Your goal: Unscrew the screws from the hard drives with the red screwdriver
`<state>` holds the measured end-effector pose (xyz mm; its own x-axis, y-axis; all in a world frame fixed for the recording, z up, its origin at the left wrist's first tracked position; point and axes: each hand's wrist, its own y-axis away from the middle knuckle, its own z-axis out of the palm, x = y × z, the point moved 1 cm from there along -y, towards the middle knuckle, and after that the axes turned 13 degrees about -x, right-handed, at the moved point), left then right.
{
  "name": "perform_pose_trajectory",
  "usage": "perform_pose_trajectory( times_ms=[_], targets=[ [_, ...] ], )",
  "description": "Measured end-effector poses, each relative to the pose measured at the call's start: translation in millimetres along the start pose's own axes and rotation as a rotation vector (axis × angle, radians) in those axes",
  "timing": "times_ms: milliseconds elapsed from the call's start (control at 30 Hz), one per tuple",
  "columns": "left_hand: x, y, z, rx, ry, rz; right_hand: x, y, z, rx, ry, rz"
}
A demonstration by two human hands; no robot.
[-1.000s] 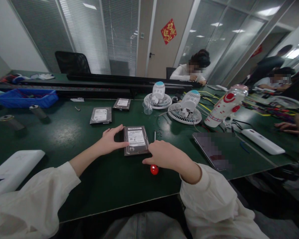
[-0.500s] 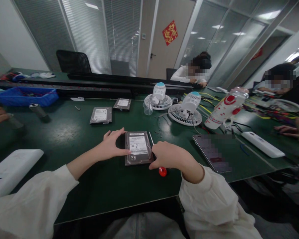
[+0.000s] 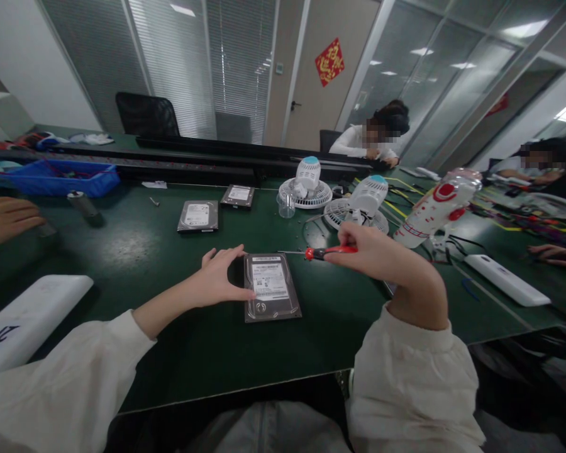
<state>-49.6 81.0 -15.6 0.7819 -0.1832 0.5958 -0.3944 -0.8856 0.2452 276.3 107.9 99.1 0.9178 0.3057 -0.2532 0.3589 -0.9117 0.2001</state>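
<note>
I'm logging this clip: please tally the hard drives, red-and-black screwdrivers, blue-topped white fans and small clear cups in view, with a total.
Hard drives: 3
Red-and-black screwdriver: 1
Blue-topped white fans: 2
Small clear cup: 1
Total: 7

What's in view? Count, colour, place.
hard drives: 3, grey, centre
screwdriver: 1, red and black, held near front drive
fans: 2, white, back centre
cup: 1, clear, near fans
bottle: 1, white and red, right
oblong boxes: 2, white, left and right
tray: 1, blue, back left
cylinders: 2, grey, left, one mostly hidden
metal bits: several, grey, near fans
cables: several, mixed, right
table: 1, green, foreground
chair: 1, black, back left
sign: 1, red, background
other people: several, one in white, around table
left hand: 1, white sleeve, on front drive
right hand: 1, white sleeve, on screwdriver
</note>
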Motion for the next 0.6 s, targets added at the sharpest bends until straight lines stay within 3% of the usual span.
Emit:
perform_pose_trajectory(
  times_ms=[100,167,300,467,600],
  targets=[
    [-3.9,-1.8,3.1,0.005,0.019,0.015,19.0,-1.8,-8.3,0.384,-0.284,-0.076],
    [-4.3,-3.0,4.9,0.029,0.012,0.021,24.2,-8.3,-10.6,0.529,-0.511,-0.159],
    [-2.7,-4.7,8.8,0.097,-0.047,0.046,9.7,-31.3,-17.0,0.629,-0.671,-0.379],
    [-4.8,-6.6,13.7,0.143,-0.092,0.063,-39.7,-67.4,-28.5,0.648,-0.491,-0.647],
    [-6.0,-7.0,15.7,0.164,-0.1,0.069,-80.1,-95.3,-23.0,0.705,-0.298,-0.776]
  ],
)
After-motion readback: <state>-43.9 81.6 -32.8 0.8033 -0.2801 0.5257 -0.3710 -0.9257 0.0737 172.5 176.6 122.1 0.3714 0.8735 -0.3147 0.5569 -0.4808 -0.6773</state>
